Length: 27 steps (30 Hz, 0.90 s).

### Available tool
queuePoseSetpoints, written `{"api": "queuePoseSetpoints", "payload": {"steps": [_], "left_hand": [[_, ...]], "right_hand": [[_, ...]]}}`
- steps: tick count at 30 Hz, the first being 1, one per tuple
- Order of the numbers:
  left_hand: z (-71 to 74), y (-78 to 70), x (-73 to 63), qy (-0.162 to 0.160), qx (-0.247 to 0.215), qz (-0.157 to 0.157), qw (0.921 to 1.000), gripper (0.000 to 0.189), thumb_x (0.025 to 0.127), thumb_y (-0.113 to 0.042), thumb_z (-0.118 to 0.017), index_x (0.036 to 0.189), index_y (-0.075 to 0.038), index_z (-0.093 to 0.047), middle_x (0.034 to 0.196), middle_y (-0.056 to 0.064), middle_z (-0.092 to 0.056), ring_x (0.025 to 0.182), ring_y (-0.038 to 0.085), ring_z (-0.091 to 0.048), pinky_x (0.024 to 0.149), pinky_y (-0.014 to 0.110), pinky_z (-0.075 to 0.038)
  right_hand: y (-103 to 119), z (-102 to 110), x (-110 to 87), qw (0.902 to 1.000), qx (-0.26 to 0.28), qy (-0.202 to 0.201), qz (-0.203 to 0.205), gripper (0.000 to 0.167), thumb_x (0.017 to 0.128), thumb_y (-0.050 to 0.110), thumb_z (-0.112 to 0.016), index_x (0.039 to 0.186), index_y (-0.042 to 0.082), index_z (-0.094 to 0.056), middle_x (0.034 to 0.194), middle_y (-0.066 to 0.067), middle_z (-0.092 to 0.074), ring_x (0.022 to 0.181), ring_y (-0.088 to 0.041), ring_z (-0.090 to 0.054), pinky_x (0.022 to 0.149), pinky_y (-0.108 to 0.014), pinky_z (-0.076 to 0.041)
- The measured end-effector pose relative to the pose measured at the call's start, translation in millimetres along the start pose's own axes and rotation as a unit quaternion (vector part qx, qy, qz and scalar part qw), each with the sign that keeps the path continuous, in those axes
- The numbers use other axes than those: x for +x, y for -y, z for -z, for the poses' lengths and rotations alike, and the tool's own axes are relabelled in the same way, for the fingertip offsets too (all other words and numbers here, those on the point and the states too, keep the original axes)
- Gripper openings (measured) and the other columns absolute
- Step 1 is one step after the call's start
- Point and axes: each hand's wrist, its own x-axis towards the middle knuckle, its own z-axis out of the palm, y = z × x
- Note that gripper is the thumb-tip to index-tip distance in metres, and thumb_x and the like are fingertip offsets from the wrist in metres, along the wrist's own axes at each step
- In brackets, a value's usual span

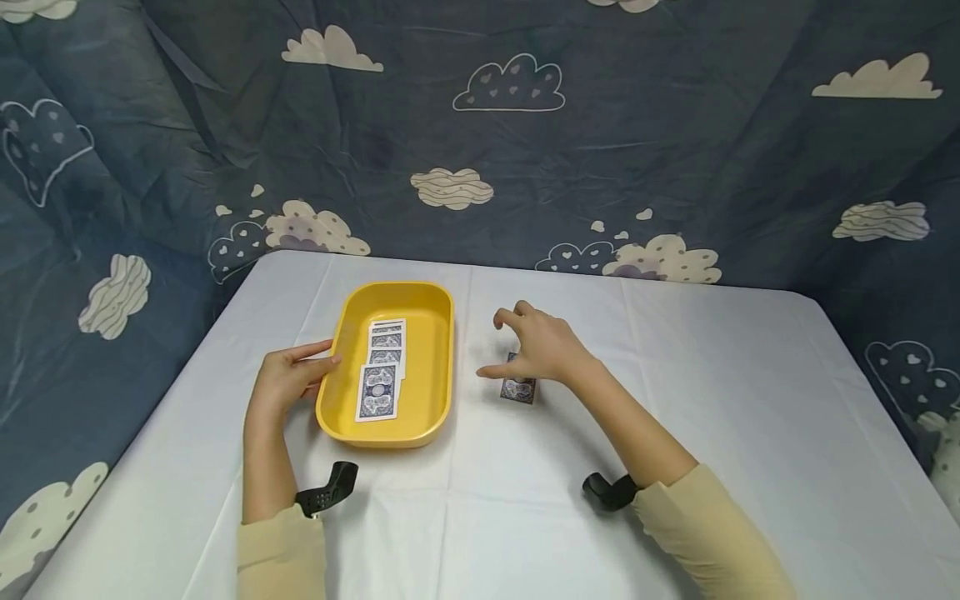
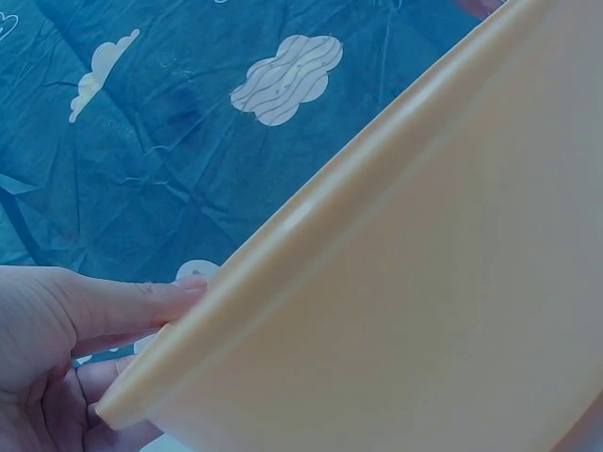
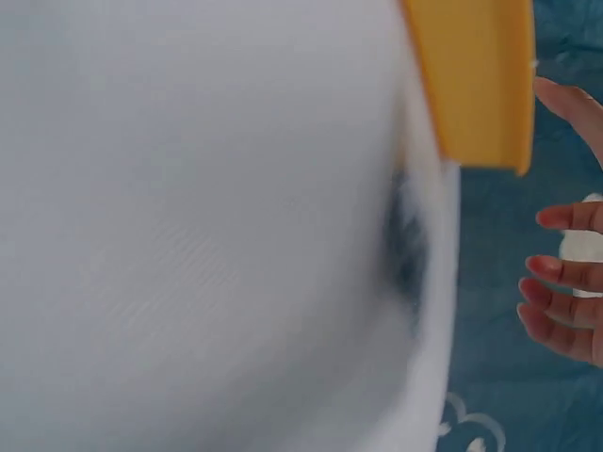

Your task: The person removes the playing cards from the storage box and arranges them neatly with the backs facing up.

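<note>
beige cloth sleeves (image 1: pixel 281 560), cut off at the bottom of the head view, lead to my hands. with my left hand (image 1: pixel 288 375) i pinch the left rim of a yellow rounded-rectangular tray (image 1: pixel 425 375), left of centre; some fingers hide beneath it. blue-and-white patterned playing cards (image 1: pixel 378 392) overlap inside, too covered to count. my right hand (image 1: pixel 543 343), just right of centre, is released, thumb and fingers apart, partly hiding a dark blue patterned card (image 1: pixel 519 392); i cannot tell whether they touch.
</note>
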Motion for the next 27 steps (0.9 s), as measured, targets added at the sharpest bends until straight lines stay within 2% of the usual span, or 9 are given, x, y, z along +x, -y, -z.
{"api": "queuePoseSetpoints", "payload": {"steps": [8,13,17,19,21,24,25,27], "left_hand": [[0.4,-1.0,3.7,-0.005,-0.002,-0.003,1.0,0.069,0.063,-0.057,-0.076,0.123,-0.028,-0.061,0.114,0.004,-0.064,0.088,0.014,-0.064,0.066,0.023,-0.053],[-1.8,5.6,7.2,-0.002,0.0,0.001,1.0,0.066,0.064,-0.056,-0.076,0.123,-0.028,-0.061,0.114,0.004,-0.063,0.09,0.016,-0.063,0.067,0.025,-0.053],[-0.2,4.2,1.1,0.0,0.001,-0.01,1.0,0.067,0.064,-0.058,-0.075,0.122,-0.028,-0.061,0.112,0.004,-0.065,0.087,0.014,-0.063,0.064,0.024,-0.052],[2.8,-7.4,-11.7,0.001,-0.004,-0.006,1.0,0.065,0.065,-0.056,-0.076,0.122,-0.027,-0.062,0.113,0.005,-0.065,0.084,0.011,-0.063,0.058,0.021,-0.05],[7.6,-23.1,-28.2,0.017,-0.002,-0.014,0.9998,0.063,0.07,-0.051,-0.074,0.125,-0.022,-0.06,0.117,0.009,-0.063,0.083,0.009,-0.062,0.058,0.021,-0.05],[12.9,-47.5,-52.2,0.038,0.005,-0.015,0.9992,0.059,0.078,-0.042,-0.071,0.129,-0.016,-0.056,0.124,0.015,-0.058,0.084,0.007,-0.061,0.063,0.022,-0.052],[14.4,-52.3,-56.9,0.047,0.008,-0.018,0.9987,0.058,0.08,-0.04,-0.07,0.13,-0.014,-0.054,0.126,0.016,-0.056,0.085,0.006,-0.061,0.069,0.023,-0.052],[16.2,-58.7,-62.6,0.054,0.019,-0.022,0.9981,0.056,0.083,-0.037,-0.067,0.131,-0.013,-0.053,0.127,0.017,-0.055,0.086,0.007,-0.06,0.072,0.025,-0.053]], "right_hand": [[47.3,24.7,19.2,0.9985,0.037,-0.034,0.021,0.077,0.06,0.074,-0.066,0.115,0.022,-0.05,0.1,-0.004,-0.047,0.068,-0.019,-0.051,0.056,-0.029,-0.047],[80.7,16.9,30.5,0.9975,0.032,-0.031,0.055,0.08,0.06,0.072,-0.066,0.119,0.021,-0.05,0.107,-0.004,-0.043,0.085,-0.016,-0.046,0.061,-0.028,-0.048],[108.9,1.0,40.7,0.9958,0.014,-0.008,0.09,0.084,0.062,0.071,-0.067,0.125,0.019,-0.048,0.116,-0.006,-0.042,0.099,-0.018,-0.042,0.07,-0.03,-0.05],[121.9,-7.5,45.8,0.9945,-0.003,0.008,0.105,0.087,0.063,0.071,-0.066,0.129,0.018,-0.046,0.12,-0.008,-0.042,0.103,-0.02,-0.042,0.073,-0.031,-0.05],[133.2,-16.1,50.1,0.9929,-0.023,0.024,0.114,0.09,0.063,0.073,-0.065,0.131,0.018,-0.045,0.124,-0.01,-0.042,0.108,-0.022,-0.042,0.076,-0.032,-0.051],[146.3,-28.5,54.8,0.9908,-0.045,0.051,0.117,0.094,0.062,0.074,-0.064,0.134,0.018,-0.042,0.129,-0.011,-0.042,0.112,-0.023,-0.043,0.076,-0.034,-0.052],[149.5,-32.4,55.9,0.9901,-0.052,0.059,0.116,0.096,0.061,0.075,-0.064,0.136,0.018,-0.041,0.132,-0.011,-0.042,0.115,-0.024,-0.044,0.077,-0.035,-0.052],[154.7,-39.2,57.9,0.9887,-0.065,0.077,0.111,0.099,0.06,0.076,-0.064,0.137,0.019,-0.039,0.133,-0.012,-0.041,0.116,-0.025,-0.044,0.079,-0.037,-0.051]]}}
